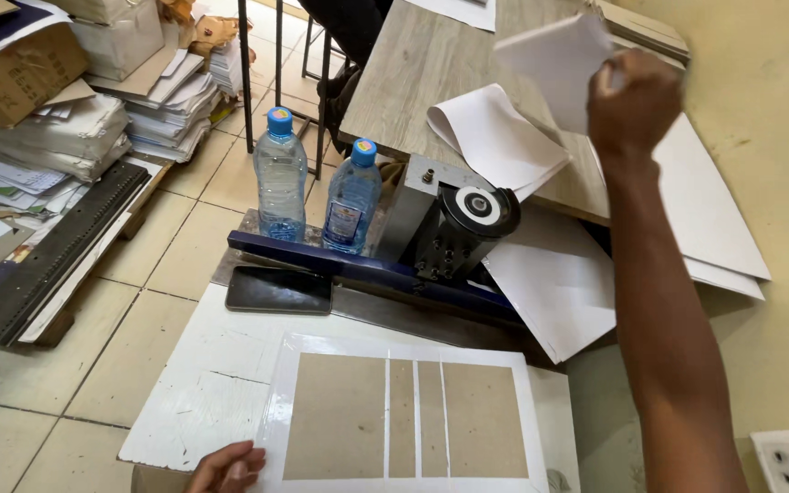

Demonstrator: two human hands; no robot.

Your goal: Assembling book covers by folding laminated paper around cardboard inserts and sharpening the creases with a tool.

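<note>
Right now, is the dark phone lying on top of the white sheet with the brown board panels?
No. The phone lies on the white board beyond the sheet, near the two water bottles, clear of the sheet's edge.

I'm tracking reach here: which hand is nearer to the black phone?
Left. The left hand rests on the white sheet's edge, just below the black phone; the right hand is raised far off, gripping paper.
</note>
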